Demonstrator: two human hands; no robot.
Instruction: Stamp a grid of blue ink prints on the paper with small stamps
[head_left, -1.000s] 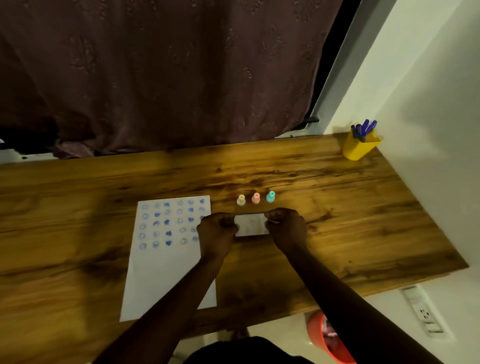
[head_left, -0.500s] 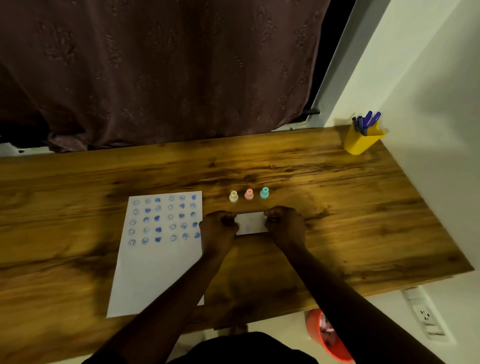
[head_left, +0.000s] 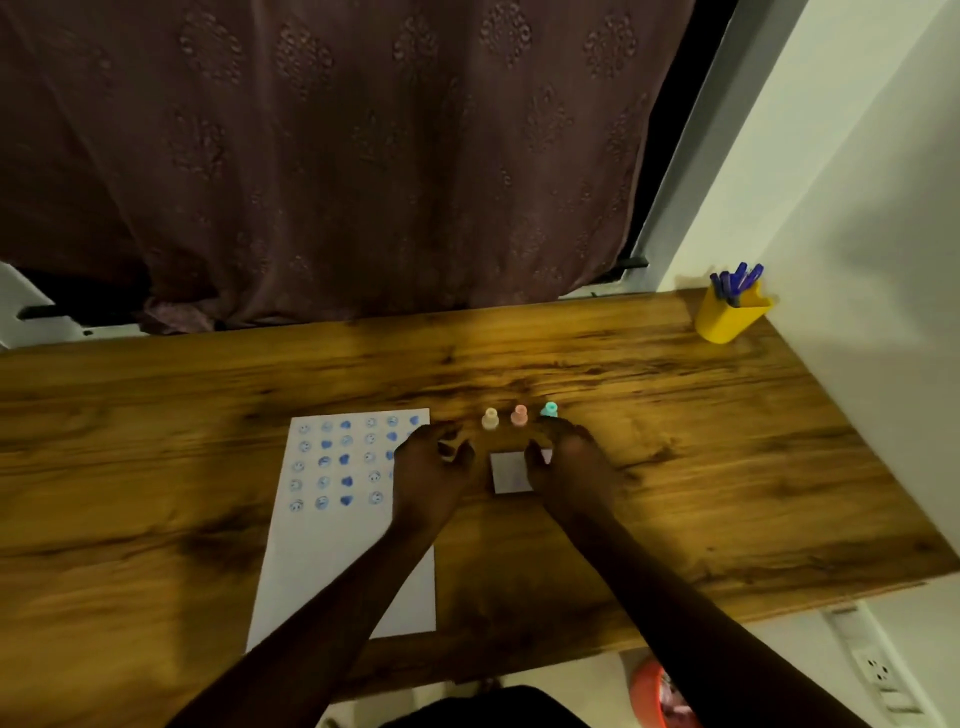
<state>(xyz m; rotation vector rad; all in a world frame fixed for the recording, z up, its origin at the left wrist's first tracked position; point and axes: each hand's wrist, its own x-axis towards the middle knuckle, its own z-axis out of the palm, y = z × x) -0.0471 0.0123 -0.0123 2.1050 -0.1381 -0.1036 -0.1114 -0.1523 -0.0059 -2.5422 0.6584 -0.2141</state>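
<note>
A white paper sheet (head_left: 340, 561) lies on the wooden desk (head_left: 727, 467), with a grid of blue prints (head_left: 343, 462) on its upper half. Behind my hands, three small stamps stand in a row: cream (head_left: 490, 418), pink (head_left: 519, 415) and teal (head_left: 549, 409). A small white ink pad case (head_left: 509, 472) lies flat just in front of them. My right hand (head_left: 569, 460) grips its right end and covers that part. My left hand (head_left: 431, 460) hovers over the paper's right edge, a little left of the pad, fingers loosely curled and holding nothing I can see.
A yellow cup with purple pens (head_left: 730, 312) stands at the desk's far right corner by the white wall. A dark curtain (head_left: 337, 156) hangs behind the desk. Below the front edge are a red bin (head_left: 652, 691) and a wall socket (head_left: 875, 670).
My left hand has let go of the pad's left end and drawn slightly left. My right hand stays on the pad. The camera view has shifted a little.
</note>
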